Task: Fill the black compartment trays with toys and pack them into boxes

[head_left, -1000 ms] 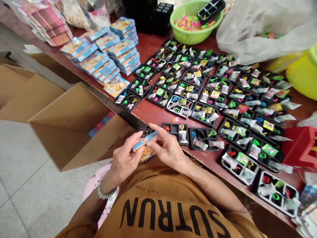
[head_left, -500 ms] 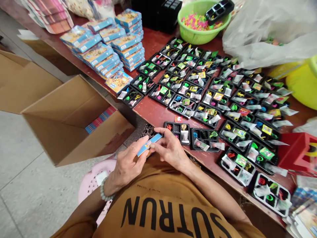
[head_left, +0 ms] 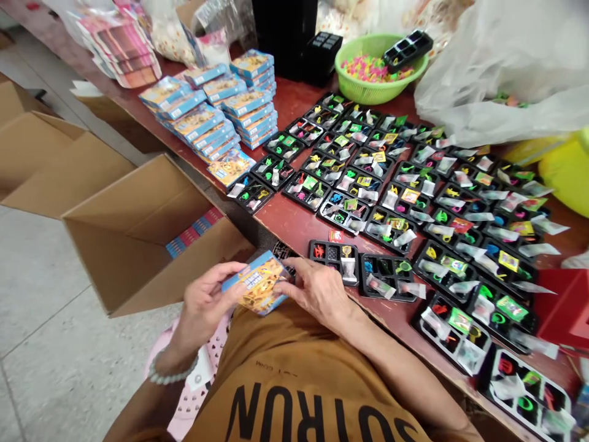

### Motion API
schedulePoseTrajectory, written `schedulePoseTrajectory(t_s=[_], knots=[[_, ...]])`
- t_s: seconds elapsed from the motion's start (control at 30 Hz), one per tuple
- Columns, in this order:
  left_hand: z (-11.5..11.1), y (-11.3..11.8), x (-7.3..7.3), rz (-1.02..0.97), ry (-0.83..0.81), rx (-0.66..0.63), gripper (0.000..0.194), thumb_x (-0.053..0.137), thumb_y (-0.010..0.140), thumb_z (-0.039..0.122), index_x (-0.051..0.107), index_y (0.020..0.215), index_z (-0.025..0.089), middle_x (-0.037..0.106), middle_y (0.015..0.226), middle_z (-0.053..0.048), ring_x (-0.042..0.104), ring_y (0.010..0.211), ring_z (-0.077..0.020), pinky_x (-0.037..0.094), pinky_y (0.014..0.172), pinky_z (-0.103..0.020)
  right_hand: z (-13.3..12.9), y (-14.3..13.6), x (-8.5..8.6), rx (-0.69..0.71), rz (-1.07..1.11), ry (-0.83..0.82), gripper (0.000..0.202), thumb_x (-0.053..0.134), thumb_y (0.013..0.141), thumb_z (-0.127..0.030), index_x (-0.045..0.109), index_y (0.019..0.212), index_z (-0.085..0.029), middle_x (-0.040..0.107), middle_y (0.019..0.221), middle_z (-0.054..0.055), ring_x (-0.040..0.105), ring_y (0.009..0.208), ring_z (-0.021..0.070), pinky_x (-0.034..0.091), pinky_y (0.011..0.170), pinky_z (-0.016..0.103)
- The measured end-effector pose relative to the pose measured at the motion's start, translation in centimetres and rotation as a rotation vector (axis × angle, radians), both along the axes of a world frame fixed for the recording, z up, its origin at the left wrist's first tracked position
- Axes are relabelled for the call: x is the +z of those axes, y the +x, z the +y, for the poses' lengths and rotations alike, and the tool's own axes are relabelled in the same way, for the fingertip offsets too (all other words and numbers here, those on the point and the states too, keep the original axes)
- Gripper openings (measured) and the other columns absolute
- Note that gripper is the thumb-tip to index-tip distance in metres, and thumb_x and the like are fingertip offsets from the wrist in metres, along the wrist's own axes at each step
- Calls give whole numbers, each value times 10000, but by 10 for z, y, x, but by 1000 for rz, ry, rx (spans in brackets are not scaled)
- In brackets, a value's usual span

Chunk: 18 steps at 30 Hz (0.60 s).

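A small blue and yellow printed box (head_left: 261, 286) is held in front of my body, its picture face turned up toward me. My left hand (head_left: 207, 301) grips its left end, thumb on top and fingers along the back edge. At the right end, my right hand (head_left: 315, 285) pinches the box between thumb and fingers. Just right of that hand, two black compartment trays (head_left: 385, 277) with small plastic toys and clear sachets lie at the table edge. Stacks of similar blue boxes (head_left: 207, 132) stand at the table's left end.
Many filled black trays (head_left: 345, 209) cover the red-brown table (head_left: 280, 215). Behind them are a green basket (head_left: 372, 86) of small colourful pieces and a plastic bag (head_left: 483, 73). An open carton (head_left: 138, 245) with boxes inside stands left, above a pink perforated stool (head_left: 188, 405).
The box has turned from its narrow edge to its broad picture face. My left hand has moved left and my fingers have shifted along the box. The camera view has shifted slightly.
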<state>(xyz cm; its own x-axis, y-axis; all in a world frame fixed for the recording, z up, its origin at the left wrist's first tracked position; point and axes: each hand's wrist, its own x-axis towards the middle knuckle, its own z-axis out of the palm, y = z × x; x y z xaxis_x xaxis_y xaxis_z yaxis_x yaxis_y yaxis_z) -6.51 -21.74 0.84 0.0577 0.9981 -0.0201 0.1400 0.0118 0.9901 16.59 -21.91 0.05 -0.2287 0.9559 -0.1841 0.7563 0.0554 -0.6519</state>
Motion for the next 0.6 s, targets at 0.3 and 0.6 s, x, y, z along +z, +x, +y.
schedulePoseTrajectory(t_s=[0.3,0.6], knots=[[97,-31,1,185,647,160,161,800,847,270,758,1001,248,804,1022,-37,758,1043,-223,607,1007,-409,111,-16,12,216,157,566,419,469,975,-48,625,1346,-163,669,1304,127,619,1175,240,537,1035,408],[244,-58,-50,528,840,264,231,519,991,393,655,891,235,756,1037,-128,685,1177,-305,492,1136,-556,239,-46,-5,149,-51,526,568,408,878,14,615,1393,-104,619,1402,189,580,1298,283,510,1104,410]])
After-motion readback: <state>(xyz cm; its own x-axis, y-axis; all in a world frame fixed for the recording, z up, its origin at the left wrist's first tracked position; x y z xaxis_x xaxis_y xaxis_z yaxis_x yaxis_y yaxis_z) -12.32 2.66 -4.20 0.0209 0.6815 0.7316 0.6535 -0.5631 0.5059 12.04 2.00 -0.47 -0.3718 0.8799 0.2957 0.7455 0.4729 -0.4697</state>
